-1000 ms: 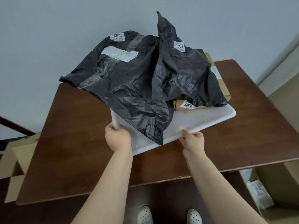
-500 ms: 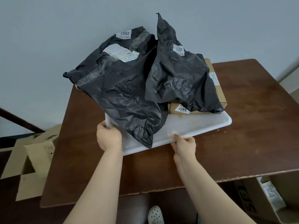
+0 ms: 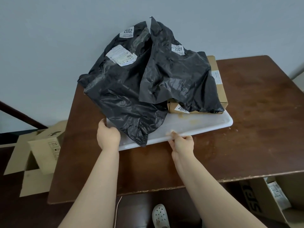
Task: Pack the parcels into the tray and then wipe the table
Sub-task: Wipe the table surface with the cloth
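The left hand and right hand are gripping the tray, perhaps tilting it, risking the parcels beyond them sliding off.

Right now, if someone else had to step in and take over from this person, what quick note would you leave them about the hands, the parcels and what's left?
Left hand grips the white tray at its near-left corner; right hand grips its near rim.
Black bag 2002, black bag 2001 and a cardboard box are piled on the tray, over the brown table.
Done: parcels look packed; none lies loose on the table.
Left: wipe the table; no cloth is in view.
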